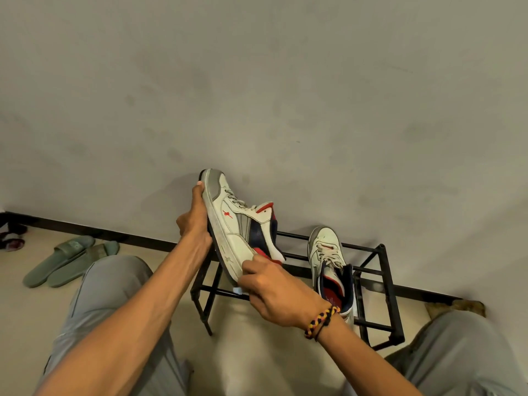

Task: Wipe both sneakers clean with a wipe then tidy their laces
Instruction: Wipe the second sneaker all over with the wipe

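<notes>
While our left hand [194, 221] is gripping the raised sneaker [240, 224] from beneath, fingers curled round the sole near the toe and the thumb side hidden behind it, we are holding the shoe tilted up above the near left corner of the black metal rack [391, 287], toe pointing up toward the wall. Our right hand [274, 290] is pressing against the heel end of the white midsole, its fingers bent round a pale wipe [238, 290], of which only a small corner is showing below the knuckles. We are judging this to be the wiping step on the first shoe, working along the sole edge near the heel; how much of the upper is already clean we cannot tell, though the midsole is looking scuffed and grey. The second sneaker [328, 267] is standing on the rack to the right, well apart from both hands, toe toward the wall, its laces lying loose over the tongue, so we are taking it as not yet handled. Next, we are expecting to need a firm hold from the left hand while the wipe is being drawn along the midsole toward the toe, turning the shoe to reach the far side.
</notes>
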